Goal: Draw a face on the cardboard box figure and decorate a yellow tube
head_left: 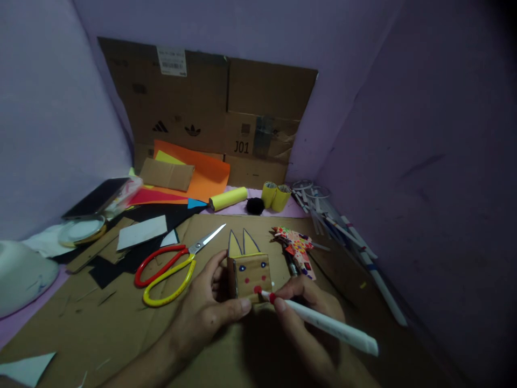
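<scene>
A small cardboard box with two pointed yellow ears stands upright in the middle, its front bearing drawn eyes and red spots. My left hand grips it by the left side, thumb along the lower front edge. Pinched in my right hand is a white marker with a red collar. Its tip meets the red spot low on the box front. Left of the box lies a pair of scissors with one red and one yellow handle. A flower-patterned glue gun rests behind my right hand.
Yellow paper rolls and a black pompom lie at the back. Orange sheets and cardboard scraps lean against a cardboard panel. Thin paper tubes line the right wall. A dark phone-like slab sits at left.
</scene>
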Action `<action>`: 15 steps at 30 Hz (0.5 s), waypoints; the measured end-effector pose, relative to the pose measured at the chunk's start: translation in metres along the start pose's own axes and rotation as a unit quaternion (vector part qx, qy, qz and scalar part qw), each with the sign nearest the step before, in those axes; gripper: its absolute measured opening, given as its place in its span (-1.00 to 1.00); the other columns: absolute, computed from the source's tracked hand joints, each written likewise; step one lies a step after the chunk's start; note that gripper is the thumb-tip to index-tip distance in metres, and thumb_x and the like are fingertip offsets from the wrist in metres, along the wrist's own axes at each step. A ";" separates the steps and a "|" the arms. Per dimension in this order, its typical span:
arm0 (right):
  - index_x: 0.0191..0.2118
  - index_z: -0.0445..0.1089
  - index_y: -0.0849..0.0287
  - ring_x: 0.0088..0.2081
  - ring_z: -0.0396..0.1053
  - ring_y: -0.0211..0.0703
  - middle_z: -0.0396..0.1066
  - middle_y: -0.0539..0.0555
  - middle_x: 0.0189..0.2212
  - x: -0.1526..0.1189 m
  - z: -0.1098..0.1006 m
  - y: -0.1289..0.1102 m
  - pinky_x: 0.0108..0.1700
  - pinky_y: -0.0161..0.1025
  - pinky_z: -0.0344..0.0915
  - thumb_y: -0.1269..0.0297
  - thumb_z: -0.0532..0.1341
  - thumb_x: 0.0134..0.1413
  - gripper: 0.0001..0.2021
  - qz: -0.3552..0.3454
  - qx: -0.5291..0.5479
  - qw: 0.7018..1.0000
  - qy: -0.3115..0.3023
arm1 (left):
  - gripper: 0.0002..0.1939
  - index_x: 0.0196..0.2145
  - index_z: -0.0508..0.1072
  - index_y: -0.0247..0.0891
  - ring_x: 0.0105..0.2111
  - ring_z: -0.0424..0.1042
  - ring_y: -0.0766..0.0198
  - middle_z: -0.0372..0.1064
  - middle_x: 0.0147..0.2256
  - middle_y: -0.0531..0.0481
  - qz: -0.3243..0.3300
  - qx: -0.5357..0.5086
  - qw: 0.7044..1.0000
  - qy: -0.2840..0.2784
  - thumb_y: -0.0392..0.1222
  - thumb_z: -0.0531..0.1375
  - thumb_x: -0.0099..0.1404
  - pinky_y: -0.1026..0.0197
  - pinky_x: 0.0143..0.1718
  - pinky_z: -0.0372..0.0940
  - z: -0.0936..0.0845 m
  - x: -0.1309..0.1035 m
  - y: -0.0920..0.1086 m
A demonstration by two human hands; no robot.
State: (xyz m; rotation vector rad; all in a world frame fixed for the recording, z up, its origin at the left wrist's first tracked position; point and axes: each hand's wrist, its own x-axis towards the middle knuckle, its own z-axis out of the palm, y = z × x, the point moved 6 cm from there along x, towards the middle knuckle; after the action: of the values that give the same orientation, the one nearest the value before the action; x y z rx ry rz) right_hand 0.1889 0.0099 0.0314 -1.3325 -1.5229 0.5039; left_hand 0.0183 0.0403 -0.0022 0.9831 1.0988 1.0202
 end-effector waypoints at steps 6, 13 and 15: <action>-0.55 0.38 0.11 -0.66 0.25 -0.26 0.33 -0.08 -0.72 0.000 -0.007 0.000 -0.60 -0.36 0.10 0.19 0.20 0.02 -0.81 0.027 0.020 0.999 0.023 | 0.07 0.25 0.03 -0.41 0.06 0.39 -0.14 0.36 0.11 -0.35 -0.006 0.017 1.000 0.006 -0.18 0.42 -0.16 0.04 -0.02 0.37 -0.003 0.002 -0.005; -0.56 0.38 0.11 -0.64 0.27 -0.24 0.36 -0.05 -0.70 -0.001 -0.002 0.000 -0.59 -0.34 0.09 0.22 0.21 -0.01 -0.82 0.021 0.007 1.000 0.014 | 0.02 0.24 0.07 -0.41 0.07 0.38 -0.10 0.34 0.13 -0.34 -0.004 0.001 1.000 0.013 -0.21 0.40 -0.14 0.09 -0.03 0.36 0.000 -0.001 0.000; -0.55 0.38 0.11 -0.63 0.27 -0.24 0.36 -0.05 -0.70 -0.001 0.000 0.000 -0.59 -0.34 0.08 0.21 0.20 0.00 -0.82 0.020 0.005 1.000 0.006 | 0.01 0.23 0.08 -0.39 0.06 0.39 -0.10 0.35 0.12 -0.32 -0.005 0.006 1.000 0.014 -0.21 0.40 -0.15 0.08 -0.03 0.37 0.000 0.000 -0.001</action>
State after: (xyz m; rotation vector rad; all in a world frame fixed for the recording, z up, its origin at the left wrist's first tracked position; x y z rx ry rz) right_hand 0.1886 0.0088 0.0305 -1.3581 -1.4838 0.5274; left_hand 0.0181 0.0397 -0.0028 0.9740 1.1328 1.0222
